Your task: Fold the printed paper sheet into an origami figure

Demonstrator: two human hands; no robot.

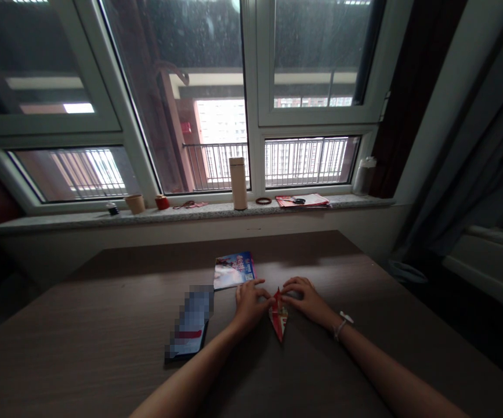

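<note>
A small piece of folded paper (279,326), red with pale printed patches, lies on the table in a narrow diamond shape with one point toward me. My left hand (250,303) pinches its left edge between thumb and index finger. On the other side, the thumb and fingertips of my right hand (307,298) close on its upper right part. The fingers cover some of the upper folds. Left of my left hand lies a phone (190,319) with its screen blurred out. Just beyond that hand is a blue and white printed booklet (234,269).
Along the windowsill (181,216) stand a beige flask (238,184), a brown cup (135,204), a red spool (162,202) and a clear bottle (364,176). A brown ring (263,201) and red papers (312,201) with scissors (295,200) also lie there. The brown table (81,325) reaches toward the wall below the window.
</note>
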